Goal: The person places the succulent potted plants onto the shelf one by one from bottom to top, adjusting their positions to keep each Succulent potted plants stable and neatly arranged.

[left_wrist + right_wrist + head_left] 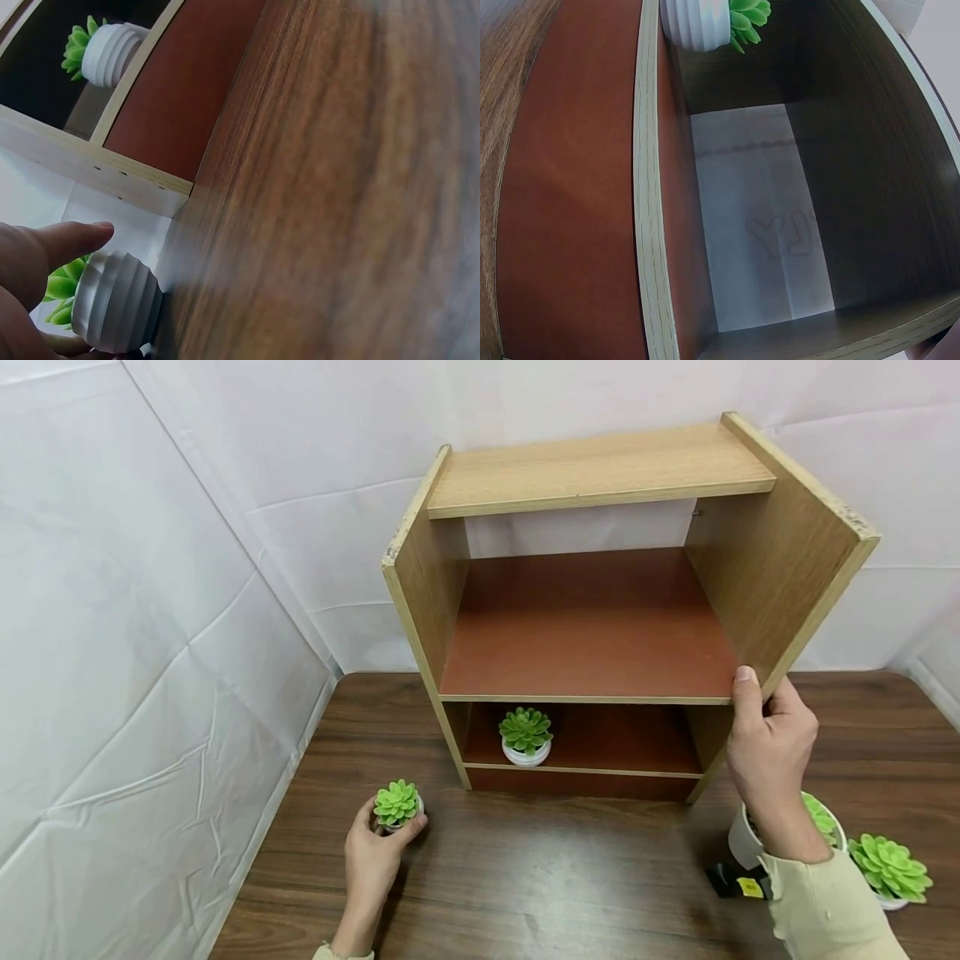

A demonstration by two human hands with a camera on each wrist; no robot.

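Note:
My left hand [378,852] is around a small potted succulent [397,802] at the table's left. In the left wrist view, its thumb [79,238] is straight, with a slight gap to the white ribbed pot [116,304]; the other fingers are partly hidden behind the pot. My right hand [776,743] grips the front edge of the wooden shelf's right side panel [787,560], thumb inside and fingers outside. Another potted succulent [527,739] stands at the left of the shelf's lower compartment; the right wrist view shows its ribbed pot [696,24] too.
On the right of the table [540,877], a white pot with a green plant [750,843] is partly behind my right forearm. Beside it are another succulent [890,868] and a black object with a yellow label [750,887]. White cloth [172,610] hangs behind and at the left.

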